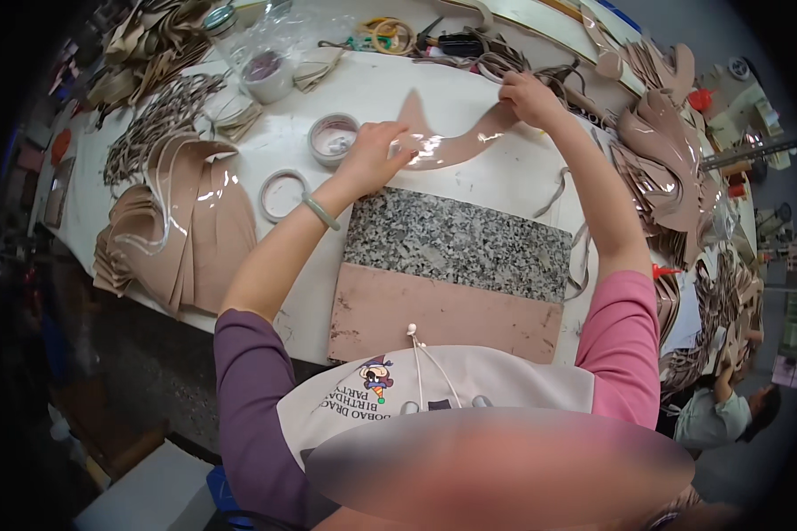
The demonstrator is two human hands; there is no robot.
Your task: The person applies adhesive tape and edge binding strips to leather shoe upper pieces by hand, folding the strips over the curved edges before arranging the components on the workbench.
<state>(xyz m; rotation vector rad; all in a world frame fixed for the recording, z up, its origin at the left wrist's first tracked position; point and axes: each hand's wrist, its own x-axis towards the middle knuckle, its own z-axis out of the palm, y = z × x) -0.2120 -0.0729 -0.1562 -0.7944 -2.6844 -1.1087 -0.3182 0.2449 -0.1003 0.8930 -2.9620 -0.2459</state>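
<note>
Head: a white table (496, 190) underlies the glossy strip (449, 152), co-worker (715, 418) far right.

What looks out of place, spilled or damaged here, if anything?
Nothing looks spilled. Two oddities: the pink board has dark marks near its edges, as if worn, and a thin strip lies loose by the far right corner of the speckled slab. The glossy curved piece at the left hand shows no obvious damage.

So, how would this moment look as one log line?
left hand: at curved piece, left side | right hand: at its right end | speckled slab: on white table
</note>
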